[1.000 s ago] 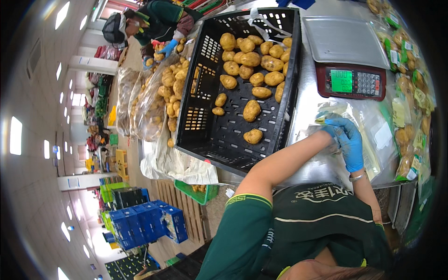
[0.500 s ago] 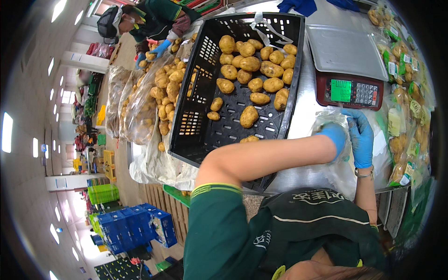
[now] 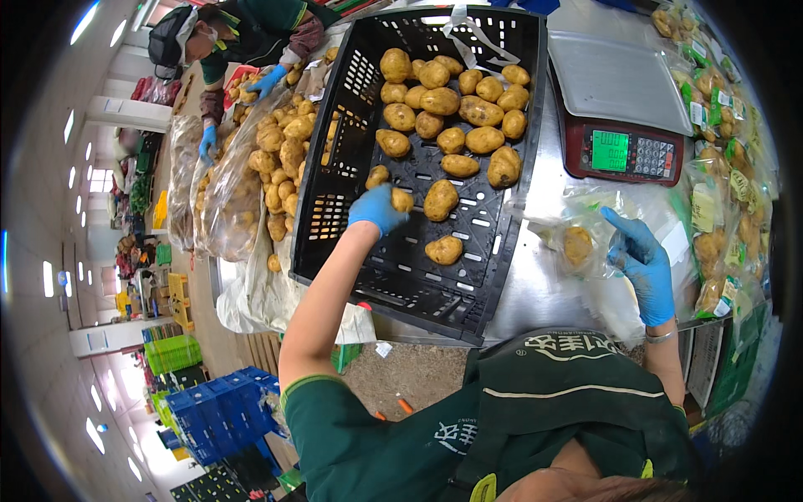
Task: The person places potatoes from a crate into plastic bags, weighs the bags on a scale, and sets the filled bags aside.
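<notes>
My left hand [image 3: 379,209], in a blue glove, reaches into the near left part of a black plastic crate [image 3: 400,293]. Its fingers are closed on a potato [image 3: 402,200]. Several more potatoes [image 3: 441,101] lie in the crate, most of them toward its far side. Over the metal table to the right, my gloved right hand [image 3: 644,268] has its index finger stretched out. Its thumb and other fingers are curled in on the edge of a clear plastic bag [image 3: 548,226]. Inside that bag lies one potato [image 3: 577,246].
A scale [image 3: 623,151] with a flat metal pan stands beyond the bag. Filled potato bags [image 3: 713,201] line the right side. Left of the crate, loose potatoes [image 3: 284,142] spill from large clear sacks, where a gloved co-worker [image 3: 242,33] handles them.
My left hand has come out of the plastic bag, moved left into the crate and closed on a potato. A potato now shows in the bag. My right hand's index finger has straightened.
</notes>
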`<move>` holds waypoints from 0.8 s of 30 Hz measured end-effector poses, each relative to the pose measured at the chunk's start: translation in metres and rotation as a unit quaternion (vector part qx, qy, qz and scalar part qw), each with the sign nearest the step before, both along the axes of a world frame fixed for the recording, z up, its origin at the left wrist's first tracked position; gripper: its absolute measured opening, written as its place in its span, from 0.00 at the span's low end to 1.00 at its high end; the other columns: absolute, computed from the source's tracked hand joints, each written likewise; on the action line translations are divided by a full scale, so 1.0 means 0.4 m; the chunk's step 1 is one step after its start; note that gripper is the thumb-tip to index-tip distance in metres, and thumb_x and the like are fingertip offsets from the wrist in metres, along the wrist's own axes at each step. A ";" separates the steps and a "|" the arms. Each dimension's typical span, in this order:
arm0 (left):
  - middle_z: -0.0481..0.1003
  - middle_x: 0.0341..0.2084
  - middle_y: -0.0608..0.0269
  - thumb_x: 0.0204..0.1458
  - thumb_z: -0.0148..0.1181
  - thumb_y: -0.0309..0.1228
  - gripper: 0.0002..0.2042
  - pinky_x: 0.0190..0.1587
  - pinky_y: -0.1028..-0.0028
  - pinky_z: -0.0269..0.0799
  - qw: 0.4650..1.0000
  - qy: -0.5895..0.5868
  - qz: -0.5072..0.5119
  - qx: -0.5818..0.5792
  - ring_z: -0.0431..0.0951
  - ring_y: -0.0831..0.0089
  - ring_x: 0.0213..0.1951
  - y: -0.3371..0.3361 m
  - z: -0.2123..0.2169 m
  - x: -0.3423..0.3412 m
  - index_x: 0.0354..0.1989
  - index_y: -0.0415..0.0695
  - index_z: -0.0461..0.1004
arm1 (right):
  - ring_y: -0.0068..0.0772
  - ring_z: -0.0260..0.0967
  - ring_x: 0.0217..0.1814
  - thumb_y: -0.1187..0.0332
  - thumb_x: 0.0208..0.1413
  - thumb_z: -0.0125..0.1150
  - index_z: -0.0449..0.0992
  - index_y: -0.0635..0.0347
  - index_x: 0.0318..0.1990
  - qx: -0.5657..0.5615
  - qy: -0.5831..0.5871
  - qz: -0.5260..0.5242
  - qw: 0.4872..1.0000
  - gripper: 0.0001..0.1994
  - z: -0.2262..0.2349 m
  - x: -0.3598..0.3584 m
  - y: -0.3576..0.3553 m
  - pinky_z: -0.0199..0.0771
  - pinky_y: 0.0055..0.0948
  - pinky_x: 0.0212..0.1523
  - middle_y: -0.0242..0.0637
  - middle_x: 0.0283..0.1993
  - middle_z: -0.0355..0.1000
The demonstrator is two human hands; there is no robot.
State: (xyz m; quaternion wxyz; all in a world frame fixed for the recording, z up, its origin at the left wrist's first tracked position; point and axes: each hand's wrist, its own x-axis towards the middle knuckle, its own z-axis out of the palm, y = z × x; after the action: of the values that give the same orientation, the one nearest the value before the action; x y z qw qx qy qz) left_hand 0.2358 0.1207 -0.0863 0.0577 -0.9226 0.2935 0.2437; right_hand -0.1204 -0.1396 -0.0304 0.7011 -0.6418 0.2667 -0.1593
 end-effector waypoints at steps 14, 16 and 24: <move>0.72 0.47 0.61 0.41 0.72 0.32 0.37 0.53 0.69 0.71 0.806 0.501 0.144 -0.281 0.73 0.69 0.49 -0.138 -0.231 0.038 0.61 0.42 0.60 | 0.20 0.65 0.35 0.85 0.47 0.51 0.76 0.58 0.54 -0.085 0.101 -0.005 0.991 0.24 -0.006 -0.070 -0.004 0.67 0.18 0.37 0.32 0.35 0.69; 0.71 0.48 0.60 0.37 0.74 0.32 0.42 0.54 0.69 0.71 0.722 0.575 0.146 -0.355 0.73 0.69 0.51 -0.181 -0.041 -0.027 0.62 0.41 0.58 | 0.19 0.65 0.34 0.84 0.49 0.52 0.73 0.57 0.57 -0.076 0.112 -0.064 0.989 0.26 -0.018 -0.066 -0.003 0.67 0.18 0.36 0.31 0.34 0.69; 0.69 0.52 0.48 0.30 0.74 0.52 0.51 0.61 0.54 0.64 0.557 0.669 0.007 -0.492 0.72 0.53 0.54 -0.286 0.255 -0.303 0.62 0.37 0.56 | 0.20 0.61 0.31 0.77 0.48 0.62 0.68 0.48 0.63 -0.070 0.086 -0.003 0.994 0.30 -0.025 -0.015 -0.012 0.67 0.21 0.36 0.31 0.31 0.66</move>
State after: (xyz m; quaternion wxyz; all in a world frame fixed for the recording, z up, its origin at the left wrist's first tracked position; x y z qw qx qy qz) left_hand 0.1145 0.0062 0.0155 -0.6195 -0.3814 0.3157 0.6092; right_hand -0.1262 -0.1446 -0.0405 0.6283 -0.6999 0.3161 -0.1243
